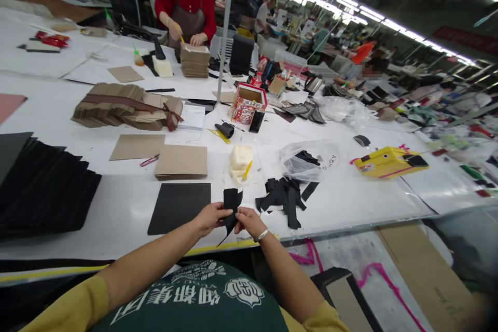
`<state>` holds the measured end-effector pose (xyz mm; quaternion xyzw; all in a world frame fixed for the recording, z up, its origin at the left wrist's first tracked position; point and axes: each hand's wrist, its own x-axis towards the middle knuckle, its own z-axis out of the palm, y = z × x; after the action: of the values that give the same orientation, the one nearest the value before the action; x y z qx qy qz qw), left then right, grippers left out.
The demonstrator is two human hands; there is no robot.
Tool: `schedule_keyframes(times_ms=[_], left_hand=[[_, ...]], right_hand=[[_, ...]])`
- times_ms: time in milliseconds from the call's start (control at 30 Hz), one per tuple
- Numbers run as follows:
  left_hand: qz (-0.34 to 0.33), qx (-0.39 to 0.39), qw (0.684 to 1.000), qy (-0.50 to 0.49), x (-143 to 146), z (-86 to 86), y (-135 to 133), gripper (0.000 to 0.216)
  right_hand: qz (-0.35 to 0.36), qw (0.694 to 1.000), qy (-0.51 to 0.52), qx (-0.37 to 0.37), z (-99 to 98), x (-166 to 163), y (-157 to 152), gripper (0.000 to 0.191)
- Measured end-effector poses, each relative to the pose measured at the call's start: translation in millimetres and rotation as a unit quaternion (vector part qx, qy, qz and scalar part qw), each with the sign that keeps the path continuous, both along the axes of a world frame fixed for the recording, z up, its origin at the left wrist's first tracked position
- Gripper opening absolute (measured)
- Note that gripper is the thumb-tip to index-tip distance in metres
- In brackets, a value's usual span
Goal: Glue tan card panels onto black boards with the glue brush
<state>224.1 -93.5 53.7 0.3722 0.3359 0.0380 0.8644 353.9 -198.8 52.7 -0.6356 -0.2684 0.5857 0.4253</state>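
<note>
Near the table's front edge, my left hand (213, 217) and my right hand (249, 221) both pinch a bundle of black fabric strips (232, 200). The strips stick up above my fingers, and one pointed end hangs below them. A black rectangular board (179, 207) lies flat just left of my left hand. To the right of my right hand is a loose heap of similar black strips (286, 197). Beyond my hands stands a whitish tub (240, 160) with a yellow-handled tool (247, 170) leaning in it.
A tall stack of black boards (46, 187) fills the left side. Tan boards (181, 161) lie behind the black one, with a pink cutter (149, 160) beside them. A yellow box (389, 162) sits to the right. Across the table a person in red (187, 0) works over stacked pieces.
</note>
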Motion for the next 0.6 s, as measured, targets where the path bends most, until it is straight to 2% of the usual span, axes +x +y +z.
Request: schedule_keyframes(times_ms=[67, 133, 233, 367, 467, 600], left_hand=[[0.056, 0.000, 0.998, 0.013, 7, -5.4, -4, 0.040], [0.079, -0.010, 0.997, 0.012, 10, -8.1, -7, 0.047], [0.050, -0.052, 0.996, 0.049, 9, -9.4, -15, 0.053], [-0.008, -0.084, 0.991, 0.107, 12, -15.2, -30, 0.043], [0.017, -0.076, 0.995, 0.064, 19, -20.5, -36, 0.038], [0.080, -0.047, 0.995, 0.047, 29, -18.9, -38, 0.041]], right_hand=[[-0.012, 1.000, 0.012, -0.009, -2.5, 2, -5, 0.024], [-0.019, 0.999, 0.018, -0.022, -6.9, 5, -11, 0.025], [-0.044, 0.998, 0.017, -0.032, -14.4, 10, -19, 0.026], [-0.068, 0.996, 0.010, -0.050, -20.8, 12, -25, 0.025], [-0.065, 0.996, 0.015, -0.064, -21.4, 13, -25, 0.025], [-0.044, 0.998, 0.007, -0.042, -18.1, 19, -27, 0.026]])
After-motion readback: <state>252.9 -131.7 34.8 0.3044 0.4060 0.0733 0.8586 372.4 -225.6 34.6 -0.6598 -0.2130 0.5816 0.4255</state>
